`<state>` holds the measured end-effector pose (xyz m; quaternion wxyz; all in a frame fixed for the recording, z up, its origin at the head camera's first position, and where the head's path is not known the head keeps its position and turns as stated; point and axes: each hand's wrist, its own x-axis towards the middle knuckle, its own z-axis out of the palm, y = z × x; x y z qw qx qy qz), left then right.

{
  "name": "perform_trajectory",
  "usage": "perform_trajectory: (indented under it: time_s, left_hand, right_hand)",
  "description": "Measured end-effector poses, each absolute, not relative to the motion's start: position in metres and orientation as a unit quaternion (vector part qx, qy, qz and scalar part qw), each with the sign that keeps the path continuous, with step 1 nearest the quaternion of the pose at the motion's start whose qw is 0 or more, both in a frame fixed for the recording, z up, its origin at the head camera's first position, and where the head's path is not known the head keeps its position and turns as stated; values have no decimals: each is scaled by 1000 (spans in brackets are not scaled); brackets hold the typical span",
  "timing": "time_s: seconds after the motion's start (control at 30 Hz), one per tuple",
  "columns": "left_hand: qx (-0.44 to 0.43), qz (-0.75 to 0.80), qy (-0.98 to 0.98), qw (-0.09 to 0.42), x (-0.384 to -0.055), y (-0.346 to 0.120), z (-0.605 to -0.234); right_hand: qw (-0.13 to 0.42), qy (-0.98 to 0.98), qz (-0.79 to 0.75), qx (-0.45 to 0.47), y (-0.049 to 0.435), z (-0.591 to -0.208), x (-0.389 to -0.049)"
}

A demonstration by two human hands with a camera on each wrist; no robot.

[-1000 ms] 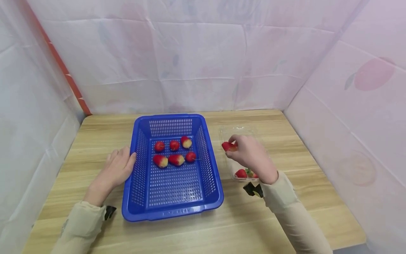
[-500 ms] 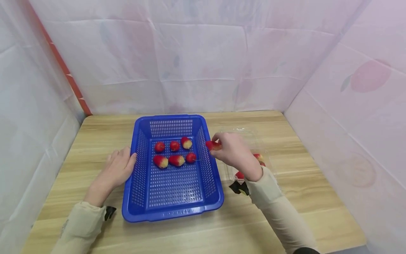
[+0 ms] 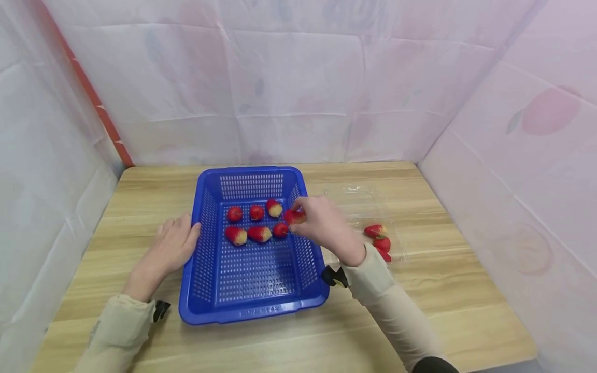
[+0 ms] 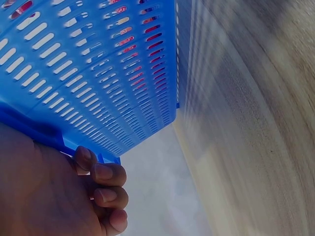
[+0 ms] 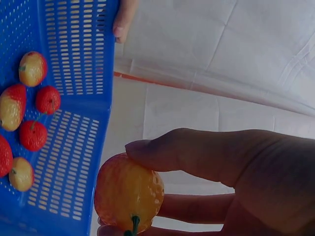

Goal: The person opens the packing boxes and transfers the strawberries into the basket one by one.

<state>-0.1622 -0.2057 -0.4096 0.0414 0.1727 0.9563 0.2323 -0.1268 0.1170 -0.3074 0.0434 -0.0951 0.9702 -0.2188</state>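
My right hand [image 3: 322, 223] pinches a red-and-yellow strawberry [image 5: 125, 191] between thumb and fingers, over the right side of the blue basket [image 3: 254, 311]. Its short green stem shows in the right wrist view. In the basket lie round red fruits with thin stems, like this one [image 3: 235, 213], and red-and-yellow strawberries, such as one [image 3: 236, 235] at the left. My left hand [image 3: 172, 243] holds the basket's left rim, thumb over it; the left wrist view shows the fingers [image 4: 110, 173] curled at the rim from outside.
Right of the basket, a clear plastic clamshell box [image 3: 356, 194] lies open on the wooden table [image 3: 448, 290], with several red fruits [image 3: 381, 243] in its near right part. White printed sheets [image 3: 289, 93] stand behind and at both sides.
My right hand has carried the strawberry leftward from the clear box, across the basket's right rim. Fruits in the box that it covered now show. The left hand and basket have stayed put.
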Motion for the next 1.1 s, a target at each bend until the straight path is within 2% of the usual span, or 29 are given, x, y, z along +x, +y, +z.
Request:
perform_trajectory:
  time_s: [1.1]
  left_hand:
    - [178,242,953,42,-160,-204,-411]
  right_hand:
    - [113,962,-187,-164,55,-344,-145]
